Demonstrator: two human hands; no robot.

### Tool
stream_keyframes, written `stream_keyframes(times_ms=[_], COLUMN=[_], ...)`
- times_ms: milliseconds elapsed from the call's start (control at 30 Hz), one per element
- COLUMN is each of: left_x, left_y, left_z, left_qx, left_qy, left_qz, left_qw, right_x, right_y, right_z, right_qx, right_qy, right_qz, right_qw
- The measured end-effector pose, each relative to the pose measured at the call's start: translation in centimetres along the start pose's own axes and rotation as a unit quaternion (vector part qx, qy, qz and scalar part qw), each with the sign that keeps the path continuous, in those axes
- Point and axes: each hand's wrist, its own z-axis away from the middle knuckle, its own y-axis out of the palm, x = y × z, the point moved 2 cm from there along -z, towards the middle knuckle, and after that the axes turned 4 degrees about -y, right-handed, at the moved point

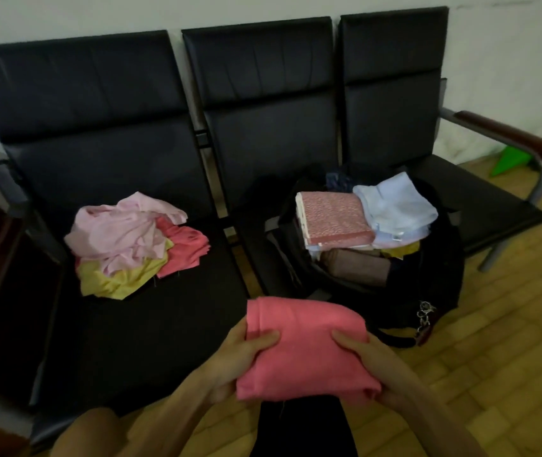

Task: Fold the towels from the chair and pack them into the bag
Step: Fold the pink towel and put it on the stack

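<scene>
At 9 o'clock from my hands, the chair [114, 341] shows black cushion from its front edge back to the loose towel pile [131, 245] at 11. The bag [434, 291] gapes at 1 o'clock, with folded towels stacked up to its rim. My left hand [246, 354] and right hand [362, 354] each clutch a side of the folded coral towel [305, 351], thumbs on top.
</scene>
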Motion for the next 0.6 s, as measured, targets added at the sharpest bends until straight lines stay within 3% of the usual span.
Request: stream_keyframes(times_ms=[167, 433, 600], left_x=[-4.5, -16.6, -19.3], left_y=[3.8, 8.4, 8.6], left_z=[-5.6, -18.0, -25.3], left_qx=[0.007, 0.018, 0.010], left_qy=[0.045, 0.137, 0.170], left_qz=[-0.025, -0.043, -0.102], left_qw=[0.999, 0.989, 0.980], right_x=[4.7, 18.5, 21.8], right_y=[-3.6, -7.2, -8.3], right_z=[-4.9, -17.5, -25.0], right_qx=[-0.017, 0.007, 0.007], right_qy=[-0.052, -0.146, -0.163], right_qz=[0.067, 0.108, 0.173], right_qw=[0.996, 0.983, 0.971])
